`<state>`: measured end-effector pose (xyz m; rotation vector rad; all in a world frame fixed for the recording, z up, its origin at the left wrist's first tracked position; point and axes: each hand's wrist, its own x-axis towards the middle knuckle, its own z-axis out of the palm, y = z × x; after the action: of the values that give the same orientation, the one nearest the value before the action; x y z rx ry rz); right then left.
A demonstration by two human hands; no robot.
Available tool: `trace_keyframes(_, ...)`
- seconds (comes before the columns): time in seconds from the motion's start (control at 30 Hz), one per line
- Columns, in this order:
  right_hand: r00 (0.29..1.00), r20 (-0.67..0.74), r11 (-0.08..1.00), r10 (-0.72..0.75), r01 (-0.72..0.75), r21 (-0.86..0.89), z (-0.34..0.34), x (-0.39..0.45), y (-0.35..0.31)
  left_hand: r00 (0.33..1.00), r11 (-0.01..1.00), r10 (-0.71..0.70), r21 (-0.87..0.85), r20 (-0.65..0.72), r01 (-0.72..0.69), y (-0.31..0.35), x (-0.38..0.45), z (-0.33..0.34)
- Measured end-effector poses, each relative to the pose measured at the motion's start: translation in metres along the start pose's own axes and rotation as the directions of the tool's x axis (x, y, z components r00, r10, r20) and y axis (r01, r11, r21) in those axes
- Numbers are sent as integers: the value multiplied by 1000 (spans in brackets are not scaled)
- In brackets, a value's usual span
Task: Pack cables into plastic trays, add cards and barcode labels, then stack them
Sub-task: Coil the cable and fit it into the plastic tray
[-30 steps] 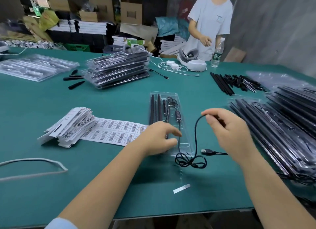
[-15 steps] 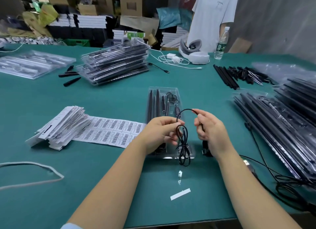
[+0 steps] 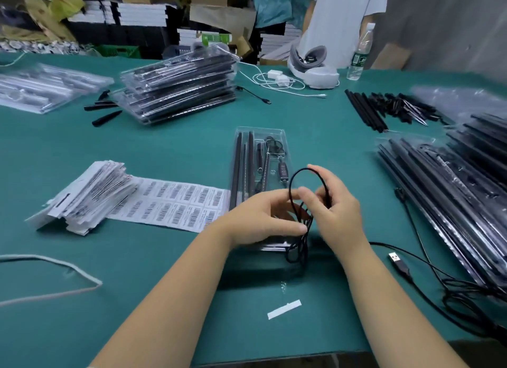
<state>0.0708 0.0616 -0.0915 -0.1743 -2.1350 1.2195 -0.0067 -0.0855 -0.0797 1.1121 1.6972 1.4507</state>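
Cable (image 3: pixel 297 192) loop pinched by left hand (image 3: pixel 264 219) and right hand (image 3: pixel 336 208), close together above tray (image 3: pixel 259 137).

I see a clear plastic tray (image 3: pixel 277 133), shiny and smooth. The black cable (image 3: pixel 293 181) looks smooth and rubbery with a soft shine. The table (image 3: pixel 170 148) has a green matt cover like cloth. The barcode labels (image 3: pixel 175 205) are white paper, and the cards (image 3: pixel 82 197) look like paper too.
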Motion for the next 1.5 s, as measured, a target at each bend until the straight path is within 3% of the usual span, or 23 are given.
trace_keyframes(0.1, 998, -65, 1000, -10, 12, 23, 0, -1, -2, 988, 987, -27, 153, -150, 50, -3, 3, 10)
trace_keyframes(0.2, 994, -110, 999, 4, 0, 35, 2, -2, 1, 979, 997, -69, 30, -191, 76, -3, 4, 9)
trace_keyframes(0.37, 988, -150, 999, -37, 40, 16, 2, -4, 0, 993, 991, -117, -62, -24, 116, -1, 4, 4)
trace_keyframes(0.63, 981, -167, 995, -97, 96, -9, 1, -3, -1, 976, 988, -126, 108, 178, 109, 7, -2, 6)
trace_keyframes(0.9, 982, -188, 994, -6, 27, 108, -3, -6, -9, 991, 985, -118, -134, -63, 109, 0, -5, -4)
trace_keyframes(1.0, 991, -132, 998, -22, 29, 54, -6, -6, -18, 983, 987, -104, -139, -150, 83, -1, -4, 1)
trace_keyframes(1.13, 1000, -12, 1000, -19, 19, -19, -13, -8, -33, 945, 960, -152, -269, -289, 73, 0, 1, 2)
trace_keyframes(1.3, 986, 168, 987, -10, 37, -159, -17, -28, -46, 875, 968, -174, -242, -452, 67, 0, 7, 9)
trace_keyframes(1.4, 946, 323, 935, 17, 99, -341, -12, -33, -49, 890, 979, -97, -205, -446, 4, -3, 6, 9)
trace_keyframes(1.5, 938, 346, 875, -13, 178, -450, -8, -32, -53, 895, 983, -71, -184, -441, -12, -5, 3, 8)
